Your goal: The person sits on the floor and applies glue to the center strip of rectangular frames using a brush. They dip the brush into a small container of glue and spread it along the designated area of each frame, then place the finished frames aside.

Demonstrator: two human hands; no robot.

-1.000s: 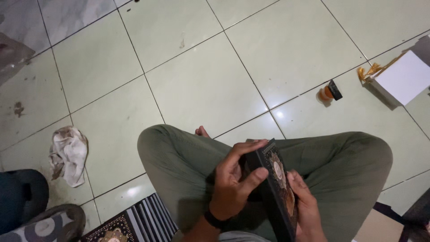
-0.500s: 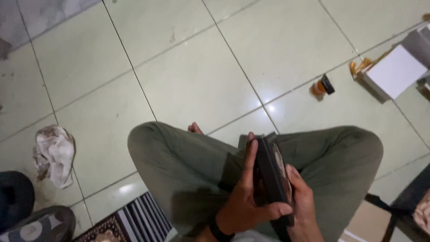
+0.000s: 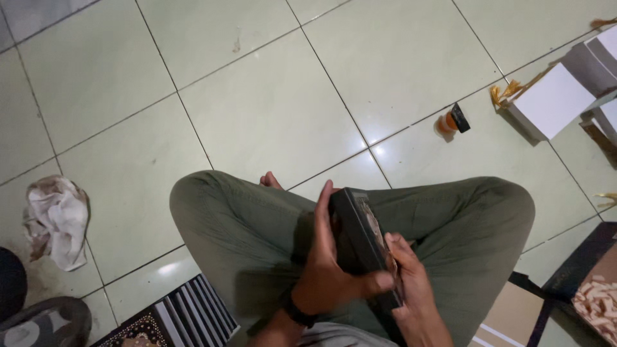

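I sit cross-legged in olive trousers on a pale green tiled floor. A flat black box (image 3: 360,238) with a patterned face stands on edge above my lap. My left hand (image 3: 328,270), with a dark band on its wrist, wraps the box's near side, fingers stretched up along its back and thumb across the lower end. My right hand (image 3: 411,289) grips the box's lower right edge from the other side. Both hands hold the same box.
A small orange bottle with a black cap (image 3: 453,120) lies on the tiles ahead. White boxes (image 3: 553,103) with gold ribbon sit far right. A crumpled stained rag (image 3: 58,218) lies left. A striped mat (image 3: 186,318) is at my left hip; a dark tray (image 3: 588,283) lies right.
The box has been turned from a flatter tilt to standing on edge. My left hand slid from on top of it to its side. The view has shifted slightly.
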